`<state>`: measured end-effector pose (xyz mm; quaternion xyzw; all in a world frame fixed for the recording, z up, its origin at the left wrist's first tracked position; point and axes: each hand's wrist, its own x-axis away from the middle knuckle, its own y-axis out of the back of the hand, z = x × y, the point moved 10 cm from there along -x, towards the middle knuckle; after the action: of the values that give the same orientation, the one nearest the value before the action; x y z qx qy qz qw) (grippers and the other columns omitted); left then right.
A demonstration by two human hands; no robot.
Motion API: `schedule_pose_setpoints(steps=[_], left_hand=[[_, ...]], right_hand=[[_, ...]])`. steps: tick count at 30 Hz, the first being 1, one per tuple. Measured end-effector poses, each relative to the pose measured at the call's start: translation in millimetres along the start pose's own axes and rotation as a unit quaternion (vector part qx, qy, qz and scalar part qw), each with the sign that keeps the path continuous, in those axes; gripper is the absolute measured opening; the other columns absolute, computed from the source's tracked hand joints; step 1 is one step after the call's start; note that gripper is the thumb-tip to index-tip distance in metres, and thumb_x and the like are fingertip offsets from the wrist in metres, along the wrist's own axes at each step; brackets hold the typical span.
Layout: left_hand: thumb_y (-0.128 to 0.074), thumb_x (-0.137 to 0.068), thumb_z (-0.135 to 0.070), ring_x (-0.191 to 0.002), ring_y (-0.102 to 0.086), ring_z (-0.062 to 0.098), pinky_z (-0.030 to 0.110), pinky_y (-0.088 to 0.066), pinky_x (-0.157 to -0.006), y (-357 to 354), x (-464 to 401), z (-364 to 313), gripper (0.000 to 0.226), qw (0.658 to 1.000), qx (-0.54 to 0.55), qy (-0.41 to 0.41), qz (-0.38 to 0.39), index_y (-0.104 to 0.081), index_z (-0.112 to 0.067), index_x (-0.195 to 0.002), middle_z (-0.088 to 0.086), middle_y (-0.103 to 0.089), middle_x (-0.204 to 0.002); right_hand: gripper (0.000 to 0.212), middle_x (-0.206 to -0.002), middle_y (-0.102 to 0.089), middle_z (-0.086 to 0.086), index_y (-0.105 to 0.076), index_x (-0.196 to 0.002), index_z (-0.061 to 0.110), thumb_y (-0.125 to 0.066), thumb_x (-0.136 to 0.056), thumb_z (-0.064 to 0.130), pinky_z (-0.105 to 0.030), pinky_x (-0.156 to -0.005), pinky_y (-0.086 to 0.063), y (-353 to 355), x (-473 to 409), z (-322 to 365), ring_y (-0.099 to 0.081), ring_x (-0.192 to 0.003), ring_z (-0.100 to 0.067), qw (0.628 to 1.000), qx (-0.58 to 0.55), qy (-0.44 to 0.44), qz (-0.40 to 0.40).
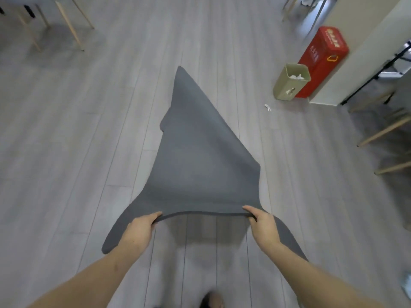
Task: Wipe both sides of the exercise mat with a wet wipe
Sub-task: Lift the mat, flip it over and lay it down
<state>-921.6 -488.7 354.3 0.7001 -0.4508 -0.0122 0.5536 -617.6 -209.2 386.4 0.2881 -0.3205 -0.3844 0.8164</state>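
Writing: the red box (320, 61) by the white wall (360, 47) carries pale print on its top and side, too blurred to read.
Mat: a dark grey exercise mat (200, 156) hangs lifted by its near edge above the grey plank floor (89, 130); its far end narrows to a point that lies toward the middle of the floor, and the two near corners droop outside the hands.
Left hand: the left hand (139, 230) grips the mat's near edge, thumb on top and fingers curled beneath.
Right hand: the right hand (262, 225) grips the same edge further along, thumb laid over the top and fingers wrapped under it.
Bin: a pale green waste bin (289, 85) stands touching the red box, with white crumpled scraps showing inside.
Scrap: a small white scrap (268, 107) lies on the floor near the bin, well apart from the mat.
Furniture: wooden chair legs (71, 30) stand at the far left, and more wooden legs (382, 132) reach in from the right edge.
Shadow: the raised mat casts a dark patch on the floor between the forearms.
Foot: a dark blurred shape at the bottom edge may be a foot; it cannot be told.
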Motion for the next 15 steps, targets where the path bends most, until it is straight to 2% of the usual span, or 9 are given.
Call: schedule_pose_setpoints(steps=[4, 8, 10, 13, 15], left_hand=[[-0.051, -0.107, -0.021, -0.137, -0.054, 0.021, 0.031, -0.039, -0.114, -69.5, 3.5, 27.3, 0.044, 0.999, 0.006, -0.034, 0.034, -0.053, -0.036, -0.148, -0.002, -0.055, -0.151], [-0.047, -0.107, -0.018, -0.139, -0.05, 0.019, 0.028, -0.037, -0.113, -149.9, 12.6, 70.4, 0.051, 0.992, -0.02, -0.046, 0.115, -0.045, -0.04, -0.153, -0.006, -0.051, -0.153], [-0.042, -0.103, -0.011, -0.14, -0.049, 0.02, 0.03, -0.038, -0.116, -189.4, 24.0, 88.8, 0.063, 0.983, -0.048, -0.049, 0.168, -0.038, -0.05, -0.153, -0.009, -0.046, -0.157], [-0.035, -0.095, 0.001, -0.141, -0.047, 0.02, 0.029, -0.035, -0.119, -240.9, 41.6, 104.4, 0.076, 0.974, -0.036, -0.043, 0.22, -0.037, -0.046, -0.155, -0.006, -0.042, -0.16], [-0.031, -0.092, -0.008, -0.142, -0.044, 0.022, 0.034, -0.033, -0.12, -275.9, 49.8, 115.9, 0.073, 0.972, -0.017, -0.019, 0.234, -0.035, -0.045, -0.156, -0.006, -0.037, -0.161]], right_hand=[[0.044, -0.135, -0.067, 0.004, -0.072, -0.127, 0.026, -0.059, -0.095, -0.001, -0.033, -0.114, -0.042, -52.7, 24.4, -55.0, -0.058, -0.131, -0.016, 0.998, 0.061, 0.005, 0.032], [0.046, -0.138, -0.065, 0.005, -0.07, -0.13, 0.026, -0.061, -0.094, -0.002, -0.035, -0.117, -0.039, -98.5, 48.5, -95.7, -0.054, -0.135, -0.016, 0.993, 0.107, 0.021, 0.036], [0.049, -0.136, -0.066, 0.002, -0.071, -0.128, 0.021, -0.065, -0.089, -0.008, -0.033, -0.117, -0.037, -114.9, 55.7, -102.1, -0.057, -0.133, -0.019, 0.983, 0.162, 0.087, 0.025], [0.05, -0.128, -0.071, -0.004, -0.075, -0.12, 0.012, -0.071, -0.078, -0.014, -0.034, -0.112, -0.04, -133.2, 76.9, -105.0, -0.067, -0.12, -0.025, 0.945, 0.225, 0.235, -0.025], [0.046, -0.125, -0.072, -0.004, -0.077, -0.117, 0.011, -0.07, -0.076, -0.011, -0.035, -0.109, -0.044, -143.9, 93.8, -115.4, -0.069, -0.115, -0.024, 0.93, 0.243, 0.273, -0.041]])
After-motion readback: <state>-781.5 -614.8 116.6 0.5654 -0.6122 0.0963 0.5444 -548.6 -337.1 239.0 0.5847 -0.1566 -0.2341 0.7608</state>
